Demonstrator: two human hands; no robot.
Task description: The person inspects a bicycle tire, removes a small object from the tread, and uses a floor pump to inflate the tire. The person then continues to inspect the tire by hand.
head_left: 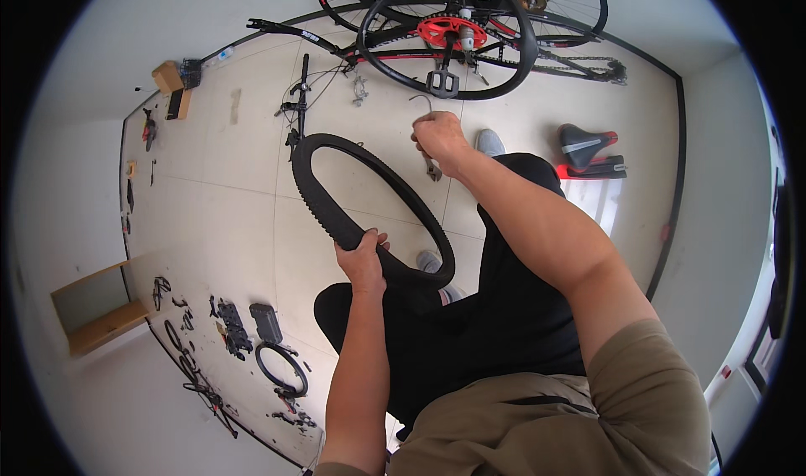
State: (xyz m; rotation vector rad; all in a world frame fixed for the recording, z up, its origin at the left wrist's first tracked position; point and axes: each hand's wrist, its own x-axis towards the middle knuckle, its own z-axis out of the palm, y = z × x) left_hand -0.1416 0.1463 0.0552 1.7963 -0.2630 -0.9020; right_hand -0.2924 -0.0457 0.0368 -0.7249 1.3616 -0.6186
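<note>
A black knobby bicycle tyre point(323, 203) stands tilted before me, its lower end close to my knees. My left hand point(363, 262) is closed round its near left side, thumb on top. To the right of the tyre, my right hand point(441, 140) is held in a fist. From the top of this fist sticks a thin curved metal hook point(421, 100). Just below the fist shows the jaw end of an adjustable wrench point(433, 172); whether it is in the hand or on the floor I cannot tell.
A dismantled bicycle with a red chainring point(437, 29) and wheels lies ahead. Handlebars point(300, 107) rest beyond the tyre. On the right are a black and red saddle point(583, 146) and my shoe point(489, 143). Small parts and a ring-shaped wheel point(281, 368) lie left, near cardboard boxes point(170, 80).
</note>
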